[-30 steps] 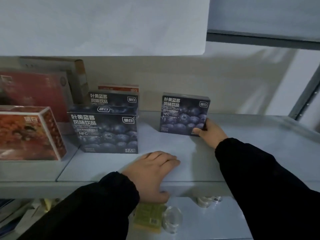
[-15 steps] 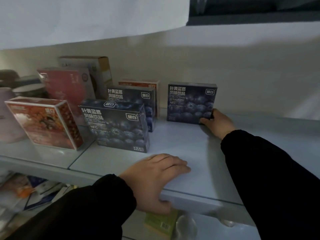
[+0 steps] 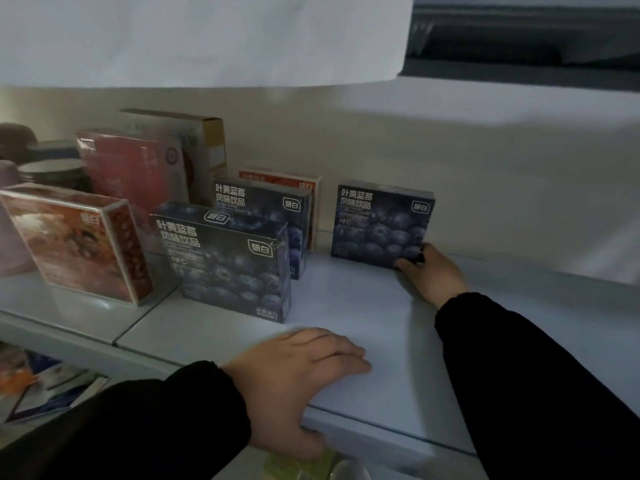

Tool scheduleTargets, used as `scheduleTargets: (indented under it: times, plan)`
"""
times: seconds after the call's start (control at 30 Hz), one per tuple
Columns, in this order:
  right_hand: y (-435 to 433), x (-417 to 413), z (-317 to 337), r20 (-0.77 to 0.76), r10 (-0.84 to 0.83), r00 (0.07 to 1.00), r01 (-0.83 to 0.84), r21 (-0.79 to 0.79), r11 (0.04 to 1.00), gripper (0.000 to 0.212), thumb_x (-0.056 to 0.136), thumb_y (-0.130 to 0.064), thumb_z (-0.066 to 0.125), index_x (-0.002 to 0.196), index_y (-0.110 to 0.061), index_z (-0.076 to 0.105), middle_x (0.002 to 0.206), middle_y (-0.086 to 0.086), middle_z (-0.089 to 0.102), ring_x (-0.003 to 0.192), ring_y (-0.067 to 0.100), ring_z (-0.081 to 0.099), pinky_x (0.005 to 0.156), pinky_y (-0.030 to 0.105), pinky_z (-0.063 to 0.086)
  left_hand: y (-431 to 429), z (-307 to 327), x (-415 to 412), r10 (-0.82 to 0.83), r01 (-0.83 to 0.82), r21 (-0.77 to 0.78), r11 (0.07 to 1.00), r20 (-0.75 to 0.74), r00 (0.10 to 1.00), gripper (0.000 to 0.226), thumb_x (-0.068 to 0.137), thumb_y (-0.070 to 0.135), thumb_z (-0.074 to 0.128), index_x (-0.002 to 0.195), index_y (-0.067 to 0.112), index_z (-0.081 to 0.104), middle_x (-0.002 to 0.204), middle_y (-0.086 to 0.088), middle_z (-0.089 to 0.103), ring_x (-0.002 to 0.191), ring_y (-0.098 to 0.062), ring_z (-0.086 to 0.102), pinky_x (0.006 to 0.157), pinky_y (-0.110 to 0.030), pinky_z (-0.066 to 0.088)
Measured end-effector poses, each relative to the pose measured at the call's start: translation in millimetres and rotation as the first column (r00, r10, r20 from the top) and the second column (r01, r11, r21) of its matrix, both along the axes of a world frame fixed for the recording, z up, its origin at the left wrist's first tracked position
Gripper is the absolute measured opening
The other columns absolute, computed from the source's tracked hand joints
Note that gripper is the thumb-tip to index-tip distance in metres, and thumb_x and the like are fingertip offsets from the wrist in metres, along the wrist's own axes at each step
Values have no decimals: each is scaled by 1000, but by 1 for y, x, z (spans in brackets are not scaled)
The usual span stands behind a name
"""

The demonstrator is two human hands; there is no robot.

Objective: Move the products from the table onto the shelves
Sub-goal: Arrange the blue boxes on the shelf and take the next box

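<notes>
Orange box (image 3: 79, 244): leftmost product at front of shelf (image 3: 363, 306), upright, turned slightly. Behind it, bowls (image 3: 48, 168), dark and blurred; count not readable. Red box (image 3: 131, 168) upright further back, cardboard box (image 3: 207, 140) behind that, against the wall. Front blue box (image 3: 225, 265) upright just right of orange box, a gap between. Mid blue box (image 3: 263, 209) close behind front one, partly hidden; contact not determinable. Orange-white box (image 3: 280, 178) behind mid one, only top and right edge visible. Left hand (image 3: 294, 375) palm down on shelf front edge, fingers nearly straight and flat on top, thumb down over the lip, nothing held. Yellow-green packet (image 3: 298, 462) below shelf under that hand, blurred. Right blue box (image 3: 377, 223) upright near back wall, apart from the other blue boxes. Right hand (image 3: 433, 271) gripping its lower right corner: thumb on front face, fingers out of sight behind.
</notes>
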State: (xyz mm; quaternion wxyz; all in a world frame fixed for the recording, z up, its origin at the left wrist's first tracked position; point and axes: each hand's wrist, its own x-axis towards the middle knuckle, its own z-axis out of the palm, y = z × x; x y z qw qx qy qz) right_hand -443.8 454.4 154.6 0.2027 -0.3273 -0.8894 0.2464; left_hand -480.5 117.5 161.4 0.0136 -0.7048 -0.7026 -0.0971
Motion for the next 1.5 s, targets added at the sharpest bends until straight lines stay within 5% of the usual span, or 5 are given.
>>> scheduleTargets:
  times: [0.23, 0.63, 1.0, 1.27, 1.5]
  plan:
    - [4, 1, -1, 27, 12, 1000, -12, -11, 1000, 72, 58, -75, 50, 110, -28, 65, 105, -4, 74, 98, 22, 70, 90, 36, 55, 1, 0, -3, -10, 11, -20, 1000, 36, 999, 91, 76, 56, 68, 154, 43, 24, 160, 24, 21, 146, 6, 13, 119, -21, 12]
    - [6, 1, 2, 4, 21, 1000, -21, -68, 997, 73, 77, -67, 65, 131, -18, 59, 115, 3, 68, 100, 24, 65, 79, 29, 42, 0, 0, -2, 3, -2, -20, 1000, 25, 1000, 92, 75, 49, 75, 154, 41, 29, 160, 23, 24, 146, 7, 15, 114, -10, 4]
    - [-2, 10, 10, 98, -23, 995, 29, -56, 998, 80, 89, -50, 70, 152, -12, 41, 150, 11, 50, 132, 29, 52, 91, 28, 38, 5, -10, -13, 23, -26, 37, 999, 92, 996, 87, 73, 68, 70, 149, 55, 30, 155, 34, 26, 144, 7, 25, 118, -27, 29]
    - [-39, 44, 15, 246, -69, 967, 61, 38, 997, 57, 95, -54, 58, 135, -14, 56, 146, 13, 53, 129, 30, 51, 104, 33, 41, 5, -5, -11, -28, 31, -22, 999, 98, 995, 92, 74, 56, 77, 151, 50, 29, 155, 35, 17, 141, 18, 6, 112, -5, 0]
    - [-99, 83, 16, 466, -118, 877, 66, 126, 990, 70, 99, -70, 27, 160, -36, 21, 171, 1, 13, 156, 25, 11, 122, 45, 12, 9, -9, -12, -61, 62, -7, 998, 99, 993, 97, 65, 68, 57, 154, 42, 27, 158, 23, 22, 144, 6, 12, 118, -13, 2]
